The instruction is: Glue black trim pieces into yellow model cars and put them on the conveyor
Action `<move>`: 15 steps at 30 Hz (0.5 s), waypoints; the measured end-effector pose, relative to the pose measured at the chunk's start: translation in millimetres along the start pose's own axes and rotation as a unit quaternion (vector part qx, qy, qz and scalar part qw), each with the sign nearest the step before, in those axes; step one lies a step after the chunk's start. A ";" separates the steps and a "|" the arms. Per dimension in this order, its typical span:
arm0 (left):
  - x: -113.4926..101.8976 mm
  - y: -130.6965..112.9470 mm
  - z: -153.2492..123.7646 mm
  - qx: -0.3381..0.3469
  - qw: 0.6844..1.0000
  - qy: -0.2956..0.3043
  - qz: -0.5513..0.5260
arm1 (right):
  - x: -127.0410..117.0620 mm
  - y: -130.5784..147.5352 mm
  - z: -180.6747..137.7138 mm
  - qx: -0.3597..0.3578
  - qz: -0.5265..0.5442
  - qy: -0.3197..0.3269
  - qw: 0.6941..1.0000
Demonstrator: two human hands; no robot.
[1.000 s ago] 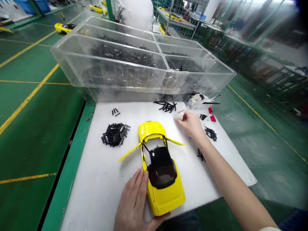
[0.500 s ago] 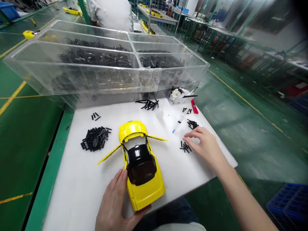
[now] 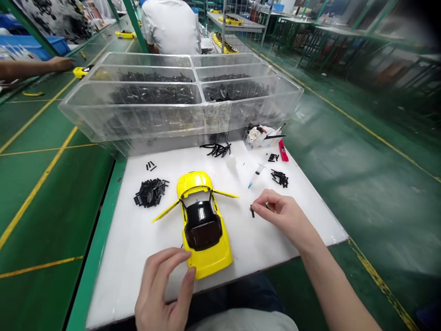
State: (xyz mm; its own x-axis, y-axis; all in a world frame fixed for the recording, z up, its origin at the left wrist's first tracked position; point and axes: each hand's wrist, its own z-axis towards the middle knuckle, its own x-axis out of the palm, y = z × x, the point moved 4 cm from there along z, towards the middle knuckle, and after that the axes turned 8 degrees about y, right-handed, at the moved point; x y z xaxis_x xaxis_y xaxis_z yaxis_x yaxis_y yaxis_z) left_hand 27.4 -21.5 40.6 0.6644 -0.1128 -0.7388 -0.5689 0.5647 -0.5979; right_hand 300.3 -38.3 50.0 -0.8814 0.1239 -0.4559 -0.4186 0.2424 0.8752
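Note:
A yellow toy car body (image 3: 212,263) with a black roof lies on the white worktop, both doors swung out. Beside its near left corner is my left hand (image 3: 165,287), fingers apart and curved, the tips at or just touching the body's edge. Right of the car, my right hand (image 3: 280,215) pinches a small black strip (image 3: 252,211) between thumb and forefinger. That hand covers most of the spot where loose strips lay. A heap of black strips (image 3: 151,192) sits left of the car, with a few separate strips (image 3: 150,166) behind it.
Behind the worktop stands a clear divided bin (image 3: 138,120) of black parts. A syringe (image 3: 256,176), small black parts (image 3: 279,178), black curved pieces (image 3: 217,149), a red tool (image 3: 283,151) and a small clear box (image 3: 255,143) lie near. A co-worker's hand (image 3: 62,63) reaches in at far left.
My right hand has moved left and now pinches a black strip. My left hand has loosened from the car's side, its fingers spreading. A co-worker's arm has come into view.

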 end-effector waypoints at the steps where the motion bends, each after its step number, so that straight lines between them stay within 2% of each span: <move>1: 0.7 -12.1 7.0 0.012 0.999 -0.001 -0.039 | 6.2 6.2 -5.1 0.002 0.059 0.022 0.998; 3: 8.8 -35.5 23.3 0.025 0.993 0.043 -0.110 | 18.6 17.5 -15.0 -0.004 0.137 0.038 0.990; 5: 19.5 -53.0 37.8 0.009 0.981 0.095 -0.172 | 29.1 25.8 -23.6 -0.019 0.167 0.029 0.985; 7: 27.1 -62.2 46.7 -0.022 0.969 0.121 -0.213 | 36.7 30.4 -30.2 -0.031 0.175 0.012 0.984; 10: 31.6 -63.2 48.2 -0.076 0.944 0.133 -0.292 | 42.5 33.5 -35.4 -0.039 0.188 0.006 0.981; 13: 32.7 -59.3 42.2 -0.124 0.888 0.161 -0.413 | 42.4 35.5 -36.5 -0.027 0.197 0.014 0.980; 15: 31.3 -58.1 38.6 -0.136 0.862 0.174 -0.456 | 41.3 38.1 -36.5 -0.027 0.217 0.021 0.976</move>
State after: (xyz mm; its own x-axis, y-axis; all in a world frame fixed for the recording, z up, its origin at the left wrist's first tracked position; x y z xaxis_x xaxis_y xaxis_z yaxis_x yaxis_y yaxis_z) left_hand 100.0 -26.3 64.3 0.7370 -0.6736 0.0558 -0.0119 -0.0955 -0.9954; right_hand 240.0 -59.1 70.4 -0.9858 0.1642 -0.0348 -0.0143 0.1247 0.9921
